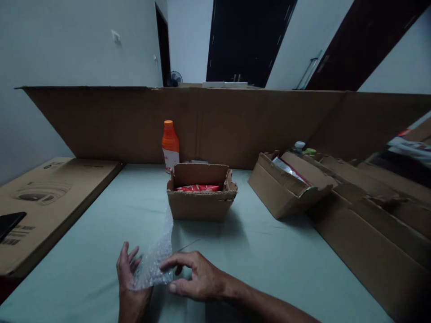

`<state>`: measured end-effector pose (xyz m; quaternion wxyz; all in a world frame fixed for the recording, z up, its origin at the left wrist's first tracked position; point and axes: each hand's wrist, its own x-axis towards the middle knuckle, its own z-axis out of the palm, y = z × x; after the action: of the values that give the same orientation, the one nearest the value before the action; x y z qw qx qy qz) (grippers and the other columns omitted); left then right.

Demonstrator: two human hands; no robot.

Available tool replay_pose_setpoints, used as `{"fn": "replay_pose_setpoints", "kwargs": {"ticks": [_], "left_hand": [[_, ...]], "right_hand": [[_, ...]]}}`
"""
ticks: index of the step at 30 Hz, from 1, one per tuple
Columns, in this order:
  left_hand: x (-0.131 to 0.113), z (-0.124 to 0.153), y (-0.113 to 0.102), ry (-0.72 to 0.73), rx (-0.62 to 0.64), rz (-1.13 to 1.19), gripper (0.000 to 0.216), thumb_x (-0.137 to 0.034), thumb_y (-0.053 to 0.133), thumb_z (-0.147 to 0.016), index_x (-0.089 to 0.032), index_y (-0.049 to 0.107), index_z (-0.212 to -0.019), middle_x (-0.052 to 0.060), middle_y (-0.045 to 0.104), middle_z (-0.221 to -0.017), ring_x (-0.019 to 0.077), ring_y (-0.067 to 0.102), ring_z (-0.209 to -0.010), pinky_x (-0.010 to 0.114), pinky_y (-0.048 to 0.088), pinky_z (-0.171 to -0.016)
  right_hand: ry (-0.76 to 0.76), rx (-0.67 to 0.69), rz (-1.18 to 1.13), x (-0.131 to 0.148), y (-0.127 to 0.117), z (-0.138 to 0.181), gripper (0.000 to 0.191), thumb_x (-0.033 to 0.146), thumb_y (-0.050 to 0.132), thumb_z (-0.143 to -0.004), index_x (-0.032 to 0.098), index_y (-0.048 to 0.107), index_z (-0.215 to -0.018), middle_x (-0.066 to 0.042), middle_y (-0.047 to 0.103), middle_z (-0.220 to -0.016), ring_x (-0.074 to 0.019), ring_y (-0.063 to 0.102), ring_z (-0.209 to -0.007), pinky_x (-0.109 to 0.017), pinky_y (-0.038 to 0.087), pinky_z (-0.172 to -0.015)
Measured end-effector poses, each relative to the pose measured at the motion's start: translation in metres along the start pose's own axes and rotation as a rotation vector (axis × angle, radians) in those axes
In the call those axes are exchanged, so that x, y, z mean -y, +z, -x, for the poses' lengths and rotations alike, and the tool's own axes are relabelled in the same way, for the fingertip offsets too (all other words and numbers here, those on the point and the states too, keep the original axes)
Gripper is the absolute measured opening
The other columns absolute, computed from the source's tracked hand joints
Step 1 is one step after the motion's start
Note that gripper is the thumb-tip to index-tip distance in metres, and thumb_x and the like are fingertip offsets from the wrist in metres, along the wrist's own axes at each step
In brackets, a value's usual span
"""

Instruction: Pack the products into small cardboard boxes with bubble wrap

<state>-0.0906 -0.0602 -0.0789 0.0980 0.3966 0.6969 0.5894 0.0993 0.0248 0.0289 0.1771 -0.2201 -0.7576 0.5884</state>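
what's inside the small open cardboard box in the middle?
Inside the small open brown cardboard box, a red-and-white printed packet shows above the front wall. Anything beneath it is hidden by the box walls.
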Motion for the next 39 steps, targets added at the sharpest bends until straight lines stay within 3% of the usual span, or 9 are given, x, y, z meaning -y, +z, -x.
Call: {"fn": "replay_pose_setpoints", "kwargs": {"ticks": [3,5,11,15,22,28,31,36,39], "left_hand": [[0.005,0.007,-0.003,0.2,0.123,-0.054,0.04,-0.035,0.063,-0.083,-0.027,0.068,-0.122,0.011,0.051,-0.148,0.032,0.052,-0.133,0.049,0.048,-0.107],[0.003,0.005,-0.003,0.249,0.23,-0.034,0.024,-0.035,0.06,-0.085,-0.026,0.077,-0.099,0.01,0.064,-0.134,0.0306,0.058,-0.126,0.048,0.051,-0.104],[-0.014,-0.003,0.0,-0.005,0.224,-0.059,0.032,-0.043,0.061,-0.085,-0.021,0.076,-0.102,0.008,0.075,-0.11,0.0238,0.072,-0.097,0.035,0.059,-0.088],[-0.01,-0.001,-0.001,0.09,0.218,-0.034,0.023,-0.036,0.061,-0.085,-0.022,0.077,-0.092,0.007,0.076,-0.108,0.0235,0.073,-0.098,0.032,0.06,-0.086],[-0.02,0.0,-0.016,0.307,0.235,-0.036,0.017,-0.019,0.058,-0.08,-0.022,0.074,-0.086,0.009,0.077,-0.103,0.0236,0.075,-0.094,0.033,0.062,-0.08],[-0.046,-0.001,-0.015,0.436,0.328,0.016,0.028,-0.009,0.058,-0.077,-0.025,0.073,-0.095,0.006,0.078,-0.1,0.022,0.074,-0.095,0.032,0.061,-0.08],[-0.052,0.003,-0.014,0.333,0.412,0.005,0.028,-0.012,0.056,-0.075,-0.024,0.074,-0.094,0.006,0.078,-0.096,0.0228,0.074,-0.093,0.035,0.06,-0.081],[-0.056,0.006,-0.01,-0.157,0.528,-0.119,0.045,-0.036,0.056,-0.083,-0.017,0.064,-0.122,0.008,0.076,-0.096,0.0207,0.071,-0.076,0.03,0.054,-0.061],[-0.056,0.004,-0.006,-0.265,0.515,-0.122,0.062,-0.044,0.057,-0.083,-0.012,0.053,-0.137,0.011,0.073,-0.108,0.0211,0.069,-0.085,0.032,0.054,-0.074]], "right_hand": [[0.063,-0.05,-0.068,-0.018,-0.006,0.016,0.049,0.033,0.077,-0.075,0.024,0.071,-0.122,-0.004,0.074,-0.109,-0.0179,0.066,-0.086,-0.025,0.05,-0.069],[0.083,-0.141,-0.066,-0.026,-0.022,0.021,0.05,0.029,0.074,-0.076,0.024,0.067,-0.126,-0.006,0.074,-0.109,-0.0193,0.067,-0.091,-0.028,0.052,-0.073],[0.132,-0.358,-0.017,-0.06,-0.077,0.0,0.045,0.031,0.068,-0.08,0.02,0.065,-0.124,-0.01,0.073,-0.114,-0.0257,0.067,-0.109,-0.041,0.052,-0.095],[0.08,-0.325,0.011,-0.081,-0.084,-0.034,0.049,0.024,0.064,-0.08,0.021,0.062,-0.129,-0.011,0.07,-0.123,-0.0256,0.064,-0.117,-0.044,0.047,-0.105],[0.054,-0.418,0.027,-0.096,-0.092,-0.08,0.062,0.018,0.067,-0.074,0.019,0.056,-0.135,-0.012,0.066,-0.127,-0.023,0.063,-0.112,-0.043,0.049,-0.102],[0.064,-0.42,0.073,-0.082,-0.085,-0.047,0.049,0.027,0.067,-0.078,0.019,0.063,-0.127,-0.011,0.067,-0.124,-0.0254,0.063,-0.111,-0.042,0.051,-0.095],[0.036,-0.435,0.162,-0.066,-0.073,-0.01,0.041,0.028,0.065,-0.081,0.02,0.066,-0.121,-0.011,0.066,-0.127,-0.0263,0.062,-0.114,-0.039,0.052,-0.09],[0.065,-0.37,0.077,-0.048,-0.048,0.034,0.043,0.03,0.067,-0.082,0.022,0.063,-0.124,-0.012,0.066,-0.127,-0.0262,0.063,-0.113,-0.039,0.052,-0.089],[0.132,-0.295,-0.056,-0.049,-0.031,0.042,0.051,0.028,0.067,-0.082,0.02,0.057,-0.131,-0.012,0.068,-0.121,-0.0232,0.067,-0.106,-0.038,0.053,-0.089]]}}
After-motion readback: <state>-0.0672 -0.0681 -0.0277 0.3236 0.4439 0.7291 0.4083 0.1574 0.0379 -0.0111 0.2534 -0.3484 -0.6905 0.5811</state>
